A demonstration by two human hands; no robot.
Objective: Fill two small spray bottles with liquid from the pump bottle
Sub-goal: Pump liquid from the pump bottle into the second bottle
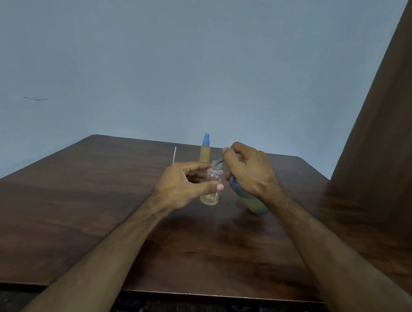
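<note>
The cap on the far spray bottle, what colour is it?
Blue, on the capped spray bottle at the back, seen in the head view.

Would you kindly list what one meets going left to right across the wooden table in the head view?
Thin white dip tube → left hand → uncapped clear small bottle with a little yellowish liquid → right hand pressing the blue-topped pump bottle.
</note>
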